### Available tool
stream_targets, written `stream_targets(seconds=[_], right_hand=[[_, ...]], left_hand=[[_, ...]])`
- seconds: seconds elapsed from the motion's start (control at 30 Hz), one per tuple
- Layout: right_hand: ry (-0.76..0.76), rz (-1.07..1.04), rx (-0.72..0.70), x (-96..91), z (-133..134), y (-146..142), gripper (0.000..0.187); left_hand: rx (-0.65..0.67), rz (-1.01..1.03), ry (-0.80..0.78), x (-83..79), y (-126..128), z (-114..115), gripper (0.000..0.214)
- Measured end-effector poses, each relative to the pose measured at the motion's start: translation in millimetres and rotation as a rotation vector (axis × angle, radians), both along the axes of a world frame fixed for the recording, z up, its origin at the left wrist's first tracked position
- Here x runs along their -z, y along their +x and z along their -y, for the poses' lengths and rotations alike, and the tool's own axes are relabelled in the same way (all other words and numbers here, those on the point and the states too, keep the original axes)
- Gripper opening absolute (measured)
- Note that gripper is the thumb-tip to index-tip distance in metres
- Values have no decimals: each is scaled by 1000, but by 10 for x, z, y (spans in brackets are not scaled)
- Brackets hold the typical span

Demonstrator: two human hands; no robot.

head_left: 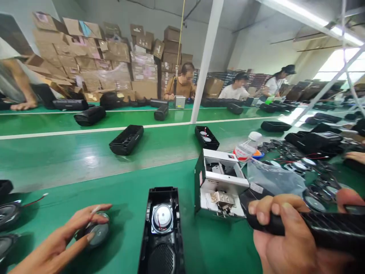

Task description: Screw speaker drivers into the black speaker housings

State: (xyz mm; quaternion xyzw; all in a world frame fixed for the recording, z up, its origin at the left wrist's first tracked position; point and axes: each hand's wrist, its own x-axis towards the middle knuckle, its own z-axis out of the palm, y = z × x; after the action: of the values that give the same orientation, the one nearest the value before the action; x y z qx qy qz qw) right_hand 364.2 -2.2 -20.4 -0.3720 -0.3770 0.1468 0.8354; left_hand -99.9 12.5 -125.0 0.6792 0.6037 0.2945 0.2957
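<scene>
My left hand (72,234) is closed around the rim of a round speaker driver (98,231), thumb and fingers on its edge, low over the green bench. In my right hand (285,228) is a black electric screwdriver (327,228), its front end beside a white screw feeder (225,180); the bit cannot be made out. Between my hands lies a long black speaker housing (145,238), open side up. One speaker driver (162,217) with a silvery back sits inside it, above a round grille opening (161,260).
More speaker drivers (10,213) lie at the left edge, and several are heaped at right beside a plastic bag (275,177) and a bottle (248,146). Black housings (127,140) stand on the green conveyor (57,152). A white post (207,61) rises beyond; co-workers (181,85) sit across.
</scene>
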Motion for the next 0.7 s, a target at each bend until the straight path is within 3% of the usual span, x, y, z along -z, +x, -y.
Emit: stream_targets(seconds=[0.1,0.2,0.33,0.47,0.7], right_hand=[[44,91,21,-19,-92,31,81],[57,177,-11,45,-176,64,87],[-8,255,-87,100,-255,49,73],[-106,258,-131,99,-230,10,55],[-219,79,-320,77,73,-212,70]], left_hand=[[-134,-100,123,12,84,-64,47],[-233,-206,149,26,88,-63,35],[-222,-313,209,30,141,1,42],[-268,-377,140,-75,300,54,38],[-326,-387,37,-376,629,157,51]])
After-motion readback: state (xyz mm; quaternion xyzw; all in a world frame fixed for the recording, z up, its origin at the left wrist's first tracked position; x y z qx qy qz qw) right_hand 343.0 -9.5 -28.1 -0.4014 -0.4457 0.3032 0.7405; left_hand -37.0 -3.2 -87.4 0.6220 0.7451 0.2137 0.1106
